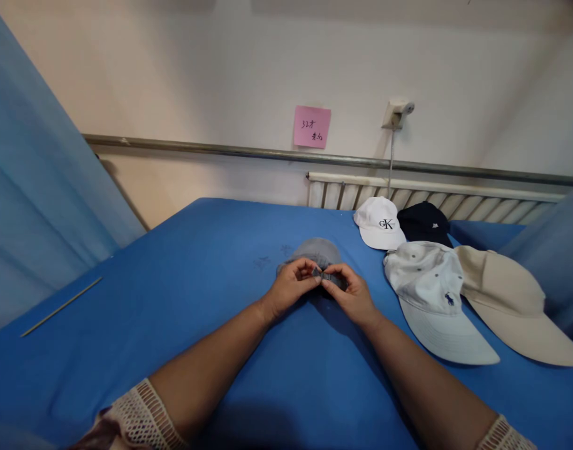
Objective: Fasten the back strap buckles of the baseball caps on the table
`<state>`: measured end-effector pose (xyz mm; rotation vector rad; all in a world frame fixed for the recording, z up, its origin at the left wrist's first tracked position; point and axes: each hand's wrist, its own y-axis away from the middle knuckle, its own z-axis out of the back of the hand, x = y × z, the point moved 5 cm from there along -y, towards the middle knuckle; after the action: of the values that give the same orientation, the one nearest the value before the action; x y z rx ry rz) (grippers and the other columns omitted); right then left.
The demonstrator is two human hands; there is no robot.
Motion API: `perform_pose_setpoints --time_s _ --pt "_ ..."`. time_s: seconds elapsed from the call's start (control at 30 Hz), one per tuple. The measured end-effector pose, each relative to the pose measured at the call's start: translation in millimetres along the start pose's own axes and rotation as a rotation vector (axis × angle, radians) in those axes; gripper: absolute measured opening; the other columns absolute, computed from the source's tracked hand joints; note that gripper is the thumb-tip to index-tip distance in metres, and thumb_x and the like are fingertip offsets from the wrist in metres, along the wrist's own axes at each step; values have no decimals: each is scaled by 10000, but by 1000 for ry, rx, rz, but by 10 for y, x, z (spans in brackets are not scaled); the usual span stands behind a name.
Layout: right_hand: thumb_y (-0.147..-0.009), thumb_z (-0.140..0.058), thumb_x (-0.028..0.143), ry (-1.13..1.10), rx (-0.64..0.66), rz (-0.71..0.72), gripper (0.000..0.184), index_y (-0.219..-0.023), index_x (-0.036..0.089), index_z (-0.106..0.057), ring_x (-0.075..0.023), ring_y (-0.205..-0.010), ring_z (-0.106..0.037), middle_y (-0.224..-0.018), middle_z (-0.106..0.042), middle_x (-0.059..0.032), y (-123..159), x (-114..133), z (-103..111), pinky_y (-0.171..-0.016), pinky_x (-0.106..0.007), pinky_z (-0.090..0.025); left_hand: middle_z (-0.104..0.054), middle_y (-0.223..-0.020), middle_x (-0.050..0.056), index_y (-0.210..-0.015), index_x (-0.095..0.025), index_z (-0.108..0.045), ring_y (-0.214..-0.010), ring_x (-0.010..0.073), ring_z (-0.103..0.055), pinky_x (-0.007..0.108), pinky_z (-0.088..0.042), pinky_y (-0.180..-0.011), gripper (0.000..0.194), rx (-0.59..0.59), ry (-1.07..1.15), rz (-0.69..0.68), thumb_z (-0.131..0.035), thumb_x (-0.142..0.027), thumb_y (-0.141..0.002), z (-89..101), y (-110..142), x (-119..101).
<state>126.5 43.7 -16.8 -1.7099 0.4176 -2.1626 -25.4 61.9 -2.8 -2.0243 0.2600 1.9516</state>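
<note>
A grey baseball cap (317, 248) lies on the blue sheet straight ahead, its rounded side away from me. My left hand (291, 284) pinches one side of the cap's strap (324, 275) between thumb and fingers. From the other side my right hand (351, 292) grips the same strap, and the fingertips of both hands almost meet. Parts of the cap are covered by my fingers, so how the strap ends join cannot be made out.
Right of my hands lie a white cap (378, 219), a black cap (422, 220), a pale grey cap (427, 275) and a beige cap (507, 287). A thin stick (61, 307) rests at the left. Behind are a radiator (352, 192), a metal rail (211, 149) and a pink note (311, 127).
</note>
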Motion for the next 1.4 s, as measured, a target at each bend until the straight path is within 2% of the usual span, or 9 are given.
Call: perform_pose_setpoints --time_s 0.13,0.3,0.43,0.53,0.73,0.97,1.1,1.27,1.4 --pt "-811 -656 334 35 -3 47 176 -957 236 -653 -198 -856 -608 -913 -655 -33 -4 55 20 -805 -337 -477 -556 -723 -15 -892 -148 -632 -644 85 -483 224 -376 -613 268 31 -93 -22 -734 -273 -677 42 -10 -18" --pt "-809 -653 299 2 64 96 190 -990 244 -664 -214 -942 -609 -983 -651 -47 -2 93 17 -862 -356 -474 -583 -751 -5 -850 -145 -624 -656 86 -501 224 -387 -622 257 26 -78 -20 -741 -286 -670 46 -7 -42" --pt "-806 -640 292 -76 104 8 219 -1017 233 -642 -209 -893 -625 -983 -660 -53 19 3 -15 -785 -336 -509 -592 -707 -1 -839 -139 -611 -589 78 -486 214 -369 -557 275 -6 -53 44 -740 -314 -670 51 -2 -26" --pt "-790 -661 304 -98 74 -46 221 -993 225 -625 -195 -811 -627 -913 -667 -42 30 -66 -26 -722 -317 -515 -593 -680 -6 -828 -140 -611 -553 70 -475 207 -355 -530 269 -13 -38 58 -740 -309 -663 62 -7 -15" --pt "-802 -645 293 -21 22 27 158 -945 226 -653 -194 -812 -624 -891 -663 -37 10 -16 -2 -751 -322 -503 -567 -644 -25 -857 -140 -624 -532 62 -455 204 -331 -518 278 3 -36 52 -742 -299 -662 65 -21 15" --pt "-820 -624 283 48 -29 112 146 -947 236 -678 -203 -867 -625 -919 -663 -46 -11 86 29 -796 -336 -489 -636 -794 18 -902 -147 -668 -690 99 -542 239 -419 -670 236 29 24 6 -704 -232 -685 61 -25 4" --pt "-830 -622 280 63 -35 118 157 -968 238 -685 -202 -870 -630 -920 -668 -50 -8 80 26 -803 -340 -491 -665 -903 48 -903 -155 -682 -807 137 -586 282 -441 -780 206 38 55 18 -676 -290 -747 69 -35 26" --pt "-830 -621 273 66 -35 132 172 -983 240 -693 -199 -890 -634 -941 -670 -53 -9 73 30 -822 -344 -499 -661 -951 46 -915 -162 -677 -870 150 -584 293 -439 -834 225 55 42 -39 -694 -326 -762 60 -30 10" --pt "-832 -623 268 70 -45 127 176 -990 236 -694 -192 -892 -636 -944 -666 -50 -9 56 40 -821 -335 -503 -657 -950 45 -989 -169 -676 -861 146 -583 297 -432 -837 276 70 74 -22 -707 -322 -762 37 -18 13"
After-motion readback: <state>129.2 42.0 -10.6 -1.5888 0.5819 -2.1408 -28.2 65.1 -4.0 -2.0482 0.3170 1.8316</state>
